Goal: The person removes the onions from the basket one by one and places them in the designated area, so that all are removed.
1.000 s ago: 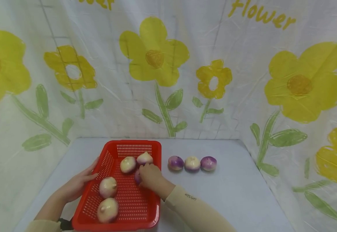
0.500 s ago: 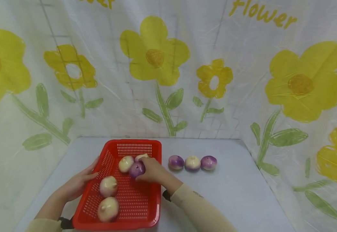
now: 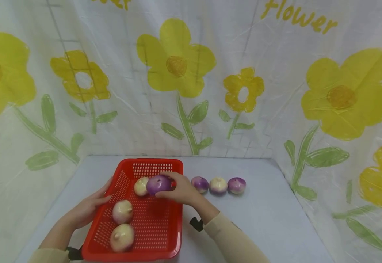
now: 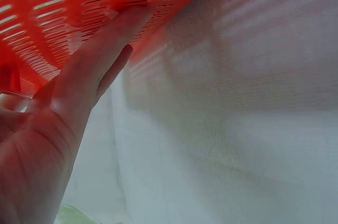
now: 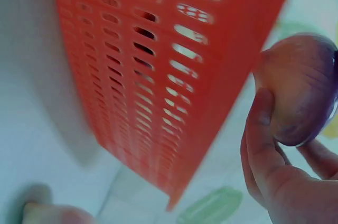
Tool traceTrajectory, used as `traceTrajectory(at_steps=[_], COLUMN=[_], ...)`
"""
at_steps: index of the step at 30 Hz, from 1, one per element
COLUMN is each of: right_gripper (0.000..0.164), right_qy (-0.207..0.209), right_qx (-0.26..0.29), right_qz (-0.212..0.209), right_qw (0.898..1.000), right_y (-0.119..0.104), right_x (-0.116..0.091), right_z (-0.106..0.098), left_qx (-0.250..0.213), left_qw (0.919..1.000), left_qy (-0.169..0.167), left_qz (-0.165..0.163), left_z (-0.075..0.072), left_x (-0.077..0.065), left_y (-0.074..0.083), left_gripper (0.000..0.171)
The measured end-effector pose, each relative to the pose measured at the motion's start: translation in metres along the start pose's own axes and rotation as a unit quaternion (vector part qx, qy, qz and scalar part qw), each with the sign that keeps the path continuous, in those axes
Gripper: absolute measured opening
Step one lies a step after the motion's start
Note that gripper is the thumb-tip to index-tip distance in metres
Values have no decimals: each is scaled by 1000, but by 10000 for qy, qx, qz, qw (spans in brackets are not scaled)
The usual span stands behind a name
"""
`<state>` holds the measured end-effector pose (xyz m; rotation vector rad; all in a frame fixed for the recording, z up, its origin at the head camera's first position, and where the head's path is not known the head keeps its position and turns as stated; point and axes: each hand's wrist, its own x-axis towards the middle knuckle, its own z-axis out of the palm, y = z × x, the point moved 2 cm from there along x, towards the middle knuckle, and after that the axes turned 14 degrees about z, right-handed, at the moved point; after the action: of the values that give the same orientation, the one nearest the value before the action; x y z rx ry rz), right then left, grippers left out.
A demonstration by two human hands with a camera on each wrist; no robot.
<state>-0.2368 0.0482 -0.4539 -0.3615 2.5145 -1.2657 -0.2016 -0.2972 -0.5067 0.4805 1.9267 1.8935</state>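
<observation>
Even head-view light; glare on the near right corner of the basket (image 3: 178, 238), faint shadows under 3 onions (image 3: 218, 185) near the far edge of the worktop (image 3: 260, 219). Left wrist view dim, right hazy.

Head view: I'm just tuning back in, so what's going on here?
A person's right hand holds a purple-and-white bulb over the red plastic basket, while the left hand rests against the basket's left side. Three paler bulbs are visible inside; the held one blocks part of the view. Three more bulbs sit in a row on the table, right of the basket.
</observation>
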Motion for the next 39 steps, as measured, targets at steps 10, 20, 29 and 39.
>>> traceTrajectory(at_steps=[10,20,29,39], right_gripper=[73,72,71,78], right_qy=[199,821,974,1212], right_qx=[789,946,977,156], right_qz=[152,101,270,473], right_qw=[9966,9921,9901,9914], right_y=[19,51,94,140], right_x=[-21,-48,-66,-67], right_z=[-27,-55,-52,-20], left_qx=[130,84,-27,97], left_qw=[9999,9999,10000,9999], left_qy=[35,88,-41,65], left_qz=[1,-31,75,-9], left_z=[0,0,1,-1], left_x=[-1,0,1,0], left_y=[2,1,2,1], left_gripper=[69,68,68,68])
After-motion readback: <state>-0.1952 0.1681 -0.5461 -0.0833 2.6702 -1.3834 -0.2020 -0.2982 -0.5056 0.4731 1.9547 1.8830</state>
